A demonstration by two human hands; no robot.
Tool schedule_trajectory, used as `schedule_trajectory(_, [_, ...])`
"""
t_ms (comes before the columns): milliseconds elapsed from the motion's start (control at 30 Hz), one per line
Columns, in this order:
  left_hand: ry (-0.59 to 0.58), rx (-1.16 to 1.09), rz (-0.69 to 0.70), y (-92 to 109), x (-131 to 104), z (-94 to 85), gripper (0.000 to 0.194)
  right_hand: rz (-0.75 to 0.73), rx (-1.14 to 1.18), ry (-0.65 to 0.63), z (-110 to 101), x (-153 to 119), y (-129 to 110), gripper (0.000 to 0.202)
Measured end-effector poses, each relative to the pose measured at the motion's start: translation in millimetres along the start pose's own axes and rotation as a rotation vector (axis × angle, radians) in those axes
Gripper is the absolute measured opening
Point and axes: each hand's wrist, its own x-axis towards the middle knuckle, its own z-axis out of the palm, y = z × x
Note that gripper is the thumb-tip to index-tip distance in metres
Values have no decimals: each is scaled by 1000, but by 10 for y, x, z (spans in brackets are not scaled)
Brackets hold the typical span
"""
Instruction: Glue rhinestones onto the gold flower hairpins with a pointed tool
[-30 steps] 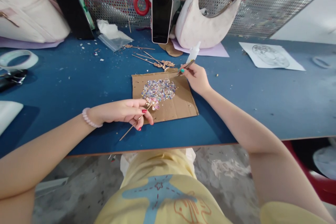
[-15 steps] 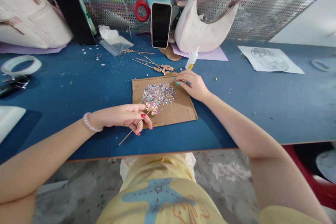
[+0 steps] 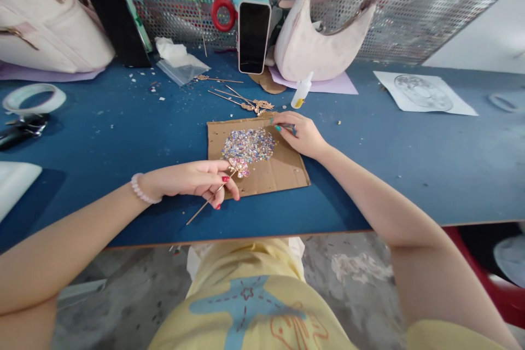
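Observation:
My left hand (image 3: 200,181) is closed on the thin metal stem of a hairpin (image 3: 198,213). Its flower-shaped head (image 3: 239,167), set with pink stones, rests by my fingertips over the near edge of a pile of small multicoloured rhinestones (image 3: 248,145). That pile lies on a piece of brown cardboard (image 3: 283,172). At the cardboard's far right corner, my right hand (image 3: 299,132) is pinched on a thin, dark tool (image 3: 290,126), mostly hidden by the fingers. Just beyond this hand stands a small white glue bottle (image 3: 302,92) with a yellow label.
Several more metal hairpins (image 3: 250,103) lie behind the cardboard. A phone (image 3: 253,38) leans on a cup at the back, beside a white handbag (image 3: 324,46). Tape (image 3: 35,99) lies at left; a printed sheet (image 3: 424,93) lies at right. The table's front edge is near my body.
My right fingers have shifted slightly at the cardboard's far corner. My left hand keeps its hold on the hairpin; the whole view has moved a little.

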Motion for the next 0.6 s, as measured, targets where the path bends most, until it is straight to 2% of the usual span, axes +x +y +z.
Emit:
schedule_trajectory(167, [-18, -4, 3, -61, 25, -62, 26, 115, 74, 32, 26, 5, 26, 25])
schedule_trajectory(333, [-33, -14, 5, -67, 31, -71, 31, 203, 180, 90, 42, 20, 52, 23])
schedule_trajectory(600, [43, -132, 99, -53, 13, -70, 26, 258, 432, 137, 80, 63, -65, 21])
